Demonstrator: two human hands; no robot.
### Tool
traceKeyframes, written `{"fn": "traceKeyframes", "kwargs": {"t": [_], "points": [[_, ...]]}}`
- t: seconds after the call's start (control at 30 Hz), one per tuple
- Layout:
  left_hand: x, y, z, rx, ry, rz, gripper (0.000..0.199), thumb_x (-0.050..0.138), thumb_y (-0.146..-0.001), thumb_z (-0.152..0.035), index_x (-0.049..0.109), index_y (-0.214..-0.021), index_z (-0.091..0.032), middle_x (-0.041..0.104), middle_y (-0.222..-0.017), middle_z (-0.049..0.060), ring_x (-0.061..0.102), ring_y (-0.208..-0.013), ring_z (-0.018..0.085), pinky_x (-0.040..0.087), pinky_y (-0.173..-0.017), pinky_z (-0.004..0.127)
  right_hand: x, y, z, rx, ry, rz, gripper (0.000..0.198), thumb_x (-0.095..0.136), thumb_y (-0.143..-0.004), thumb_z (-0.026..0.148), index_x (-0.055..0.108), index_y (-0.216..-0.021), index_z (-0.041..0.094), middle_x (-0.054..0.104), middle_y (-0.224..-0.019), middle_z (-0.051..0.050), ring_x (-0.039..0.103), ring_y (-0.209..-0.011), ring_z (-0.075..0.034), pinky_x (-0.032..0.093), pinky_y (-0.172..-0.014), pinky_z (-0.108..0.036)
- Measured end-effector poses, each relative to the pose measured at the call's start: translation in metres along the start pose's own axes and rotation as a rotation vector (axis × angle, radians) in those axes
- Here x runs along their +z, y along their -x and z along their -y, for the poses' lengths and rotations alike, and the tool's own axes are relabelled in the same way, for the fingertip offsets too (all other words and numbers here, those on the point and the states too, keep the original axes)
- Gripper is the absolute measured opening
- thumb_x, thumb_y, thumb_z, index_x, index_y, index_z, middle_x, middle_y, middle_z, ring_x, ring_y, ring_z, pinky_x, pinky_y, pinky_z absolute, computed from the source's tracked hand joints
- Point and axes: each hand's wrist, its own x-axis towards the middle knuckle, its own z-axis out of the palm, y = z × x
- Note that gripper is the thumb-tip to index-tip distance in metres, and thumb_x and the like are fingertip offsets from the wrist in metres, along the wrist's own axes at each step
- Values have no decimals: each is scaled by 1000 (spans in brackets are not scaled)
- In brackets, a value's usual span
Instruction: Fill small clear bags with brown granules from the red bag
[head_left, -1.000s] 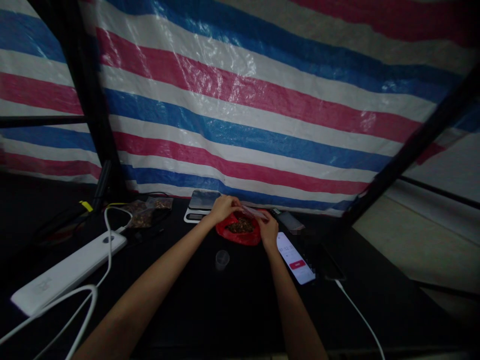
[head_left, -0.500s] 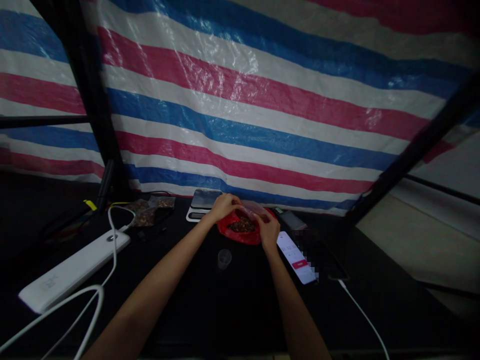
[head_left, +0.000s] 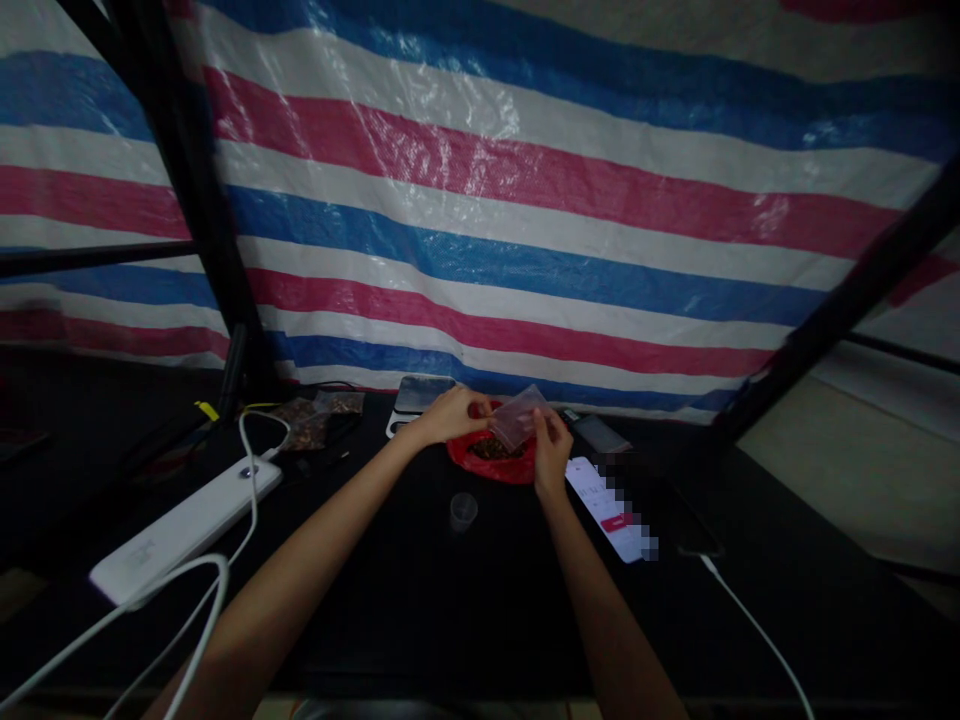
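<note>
Small clear plastic bag [head_left: 516, 418]: see-through, raised above the red bag; its left edge is lost against the left fingertips, and no contents can be made out.

Right hand [head_left: 553, 447]: thumb and fingers pinched on the clear bag's right side; palm turned from view.

Left hand [head_left: 455, 414]: fingers curled, tips at the clear bag's left edge; whether they grip it cannot be told.

Red plastic bag [head_left: 480, 466]: on the black table [head_left: 480, 610], mouth open, beneath the clear bag, partly covered by both hands. Within, brown granular pieces [head_left: 493, 450], too small and dim to identify.

Digital scale [head_left: 421, 394]: behind the left wrist, which hides its front right part; display unreadable.

Clear plastic cup [head_left: 463, 512]: nearer the wearer, between the forearms; faint against the black.

Lit phone [head_left: 596, 495]: right of the right hand, its right edge pixelated, screen text illegible.

Filled clear packets [head_left: 307, 428]: far left, brownish contents, kind unclear.

White power bank [head_left: 187, 530]: left, crossed by a white cable [head_left: 217, 620] that runs out of frame.

Both forearms: cut off at the lower edge.
</note>
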Motion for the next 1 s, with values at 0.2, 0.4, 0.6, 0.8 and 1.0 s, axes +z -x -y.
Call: {"fn": "traceKeyframes", "kwargs": {"t": [0.2,0.4,0.6,0.8,1.0], "points": [[-6,32,-10,-13,258,45,32,50,-77,-43,59,-81,-13,62,-74,2,55,-67,12,38,-60,20,12,16,15,97,-31,261,29,56,-70,44,63,-73,16,63,-65,-2,56,-58,-15,45,-54,-25],[18,48,22,-138,610,6,30,49,-78,-41,52,-85,-11,54,-63,-1,49,-49,7,39,-48,18,16,22,10,73,66,334,27,55,-71,41,65,-72,15,55,-50,1,46,-43,-11,39,-44,-22],[27,55,20,-152,816,139,42,65,-65,-36,53,-95,-10,55,-68,-1,47,-50,6,39,-44,17,19,26,9,37,73,366,24,57,-70,39,65,-72,17,61,-57,0,51,-46,-12,42,-46,-23],[23,57,18,-166,792,206,35,66,-63,-32,59,-87,-8,54,-63,-2,40,-48,4,29,-42,14,14,22,9,-18,204,365,23,60,-67,40,67,-71,18,65,-61,-1,57,-53,-16,46,-53,-26],[18,59,21,-141,783,221,33,65,-64,-32,59,-86,-8,57,-68,0,43,-52,5,29,-46,15,11,18,7,43,165,442,22,59,-69,38,66,-68,17,59,-51,2,51,-41,-11,41,-45,-23]]}}
